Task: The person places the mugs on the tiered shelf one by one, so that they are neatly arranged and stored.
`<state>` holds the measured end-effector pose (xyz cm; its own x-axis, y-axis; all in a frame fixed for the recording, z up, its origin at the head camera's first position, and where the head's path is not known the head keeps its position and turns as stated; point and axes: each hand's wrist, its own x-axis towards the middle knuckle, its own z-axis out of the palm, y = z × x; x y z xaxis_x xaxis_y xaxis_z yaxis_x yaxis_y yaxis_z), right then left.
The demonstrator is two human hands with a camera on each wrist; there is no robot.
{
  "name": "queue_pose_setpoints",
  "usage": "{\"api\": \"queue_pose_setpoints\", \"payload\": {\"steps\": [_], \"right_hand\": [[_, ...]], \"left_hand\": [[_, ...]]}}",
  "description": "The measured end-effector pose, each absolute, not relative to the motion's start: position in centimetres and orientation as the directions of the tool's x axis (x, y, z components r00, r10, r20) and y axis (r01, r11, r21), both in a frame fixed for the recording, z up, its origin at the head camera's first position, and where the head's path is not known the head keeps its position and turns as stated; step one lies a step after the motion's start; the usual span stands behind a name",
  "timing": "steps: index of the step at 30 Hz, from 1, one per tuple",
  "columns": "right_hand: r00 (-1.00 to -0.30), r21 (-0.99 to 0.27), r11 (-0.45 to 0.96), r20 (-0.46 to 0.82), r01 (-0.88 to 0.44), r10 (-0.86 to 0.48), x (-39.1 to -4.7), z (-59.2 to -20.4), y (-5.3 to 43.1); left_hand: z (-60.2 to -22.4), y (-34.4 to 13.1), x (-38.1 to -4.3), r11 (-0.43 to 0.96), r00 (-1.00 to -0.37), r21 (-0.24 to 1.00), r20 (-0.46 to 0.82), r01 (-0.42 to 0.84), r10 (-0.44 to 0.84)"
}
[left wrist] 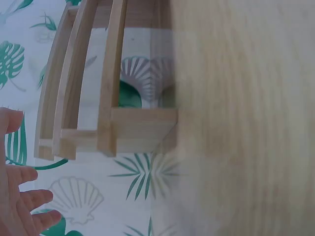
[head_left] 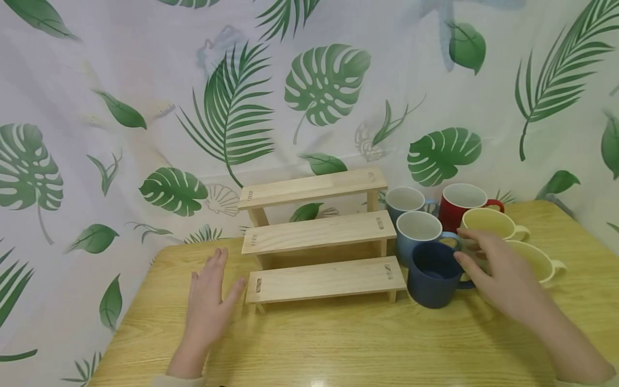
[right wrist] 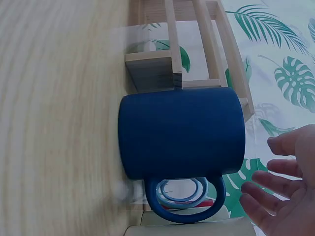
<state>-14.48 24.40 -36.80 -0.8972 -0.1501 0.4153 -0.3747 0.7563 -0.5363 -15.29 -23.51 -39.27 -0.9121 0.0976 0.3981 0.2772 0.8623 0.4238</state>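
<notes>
A three-tier wooden stand [head_left: 316,233] rises in steps on the table. To its left my left hand [head_left: 208,309] hovers with fingers extended and holds nothing; the left wrist view shows its fingers [left wrist: 37,199] apart from the stand. At the stand's right front corner is a navy mug [right wrist: 182,135], upright, its handle pointing right. My right hand [head_left: 508,277] is just right of that mug, over its handle side, fingers loosely bent. In the right wrist view, a gap separates this hand [right wrist: 290,189] from the mug.
Behind the navy mug are a light blue mug [head_left: 406,244] and a grey-blue mug [head_left: 394,208]. A red mug [head_left: 450,213] and two yellow mugs [head_left: 488,223] stand to the right. A leaf-patterned cloth [head_left: 329,32] hangs behind the wooden table [head_left: 319,344].
</notes>
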Motion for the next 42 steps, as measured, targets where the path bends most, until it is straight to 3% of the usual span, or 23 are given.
{"api": "queue_pose_setpoints", "payload": {"steps": [12, 31, 42], "right_hand": [[-0.898, -0.517, 0.764, 0.399, -0.385, -0.182, -13.4, -37.9, 24.6], [-0.918, -0.505, 0.778, 0.321, -0.375, -0.234, -13.0, -38.8, 24.5], [-0.936, -0.504, 0.797, 0.281, -0.331, -0.211, -13.1, -38.7, 24.3]], "left_hand": [[-41.0, -21.5, -14.2, 0.808, -0.951, 0.534, 0.293, 0.248, 0.098], [-41.9, -21.0, -14.4, 0.766, -0.958, 0.593, 0.268, 0.249, 0.103], [-43.2, -21.0, -14.9, 0.658, -0.969, 0.715, 0.228, 0.235, 0.099]]}}
